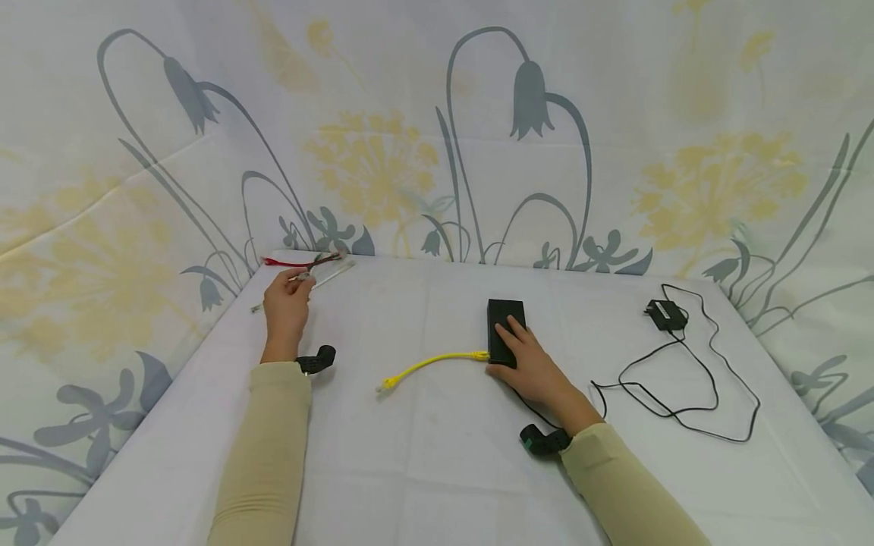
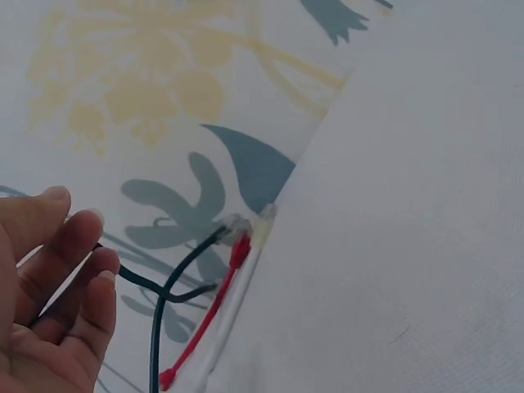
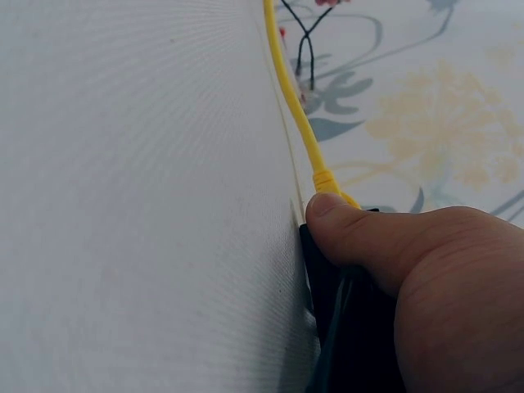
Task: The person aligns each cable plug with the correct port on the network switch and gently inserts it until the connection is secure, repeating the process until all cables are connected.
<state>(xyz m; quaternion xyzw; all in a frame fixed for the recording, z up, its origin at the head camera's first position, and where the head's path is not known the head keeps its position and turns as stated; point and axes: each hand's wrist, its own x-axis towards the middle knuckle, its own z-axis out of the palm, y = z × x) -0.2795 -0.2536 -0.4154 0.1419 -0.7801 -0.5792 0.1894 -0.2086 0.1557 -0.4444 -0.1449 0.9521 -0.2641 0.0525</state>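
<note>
My left hand [image 1: 285, 309] is at the far left of the table, its thumb and fingertips pinching a dark cable [image 2: 139, 278]. Beside it lie a red cable [image 2: 214, 315] and a white cable [image 2: 233, 307] with clear plugs. My right hand [image 1: 536, 368] rests over the near part of a flat black box [image 1: 505, 311]. Its fingers are spread straight on the top, and the thumb [image 3: 360, 233] lies along the near end. A short yellow network cable [image 1: 430, 360] runs from the box's left side, its loose plug on the cloth.
A black power adapter [image 1: 665, 315] lies at the right with its thin black cord [image 1: 713, 387] looped over the white tablecloth [image 1: 423, 470]. Part of the cord passes beneath the right hand toward the box. A flowered cloth [image 1: 410, 91] hangs behind the table.
</note>
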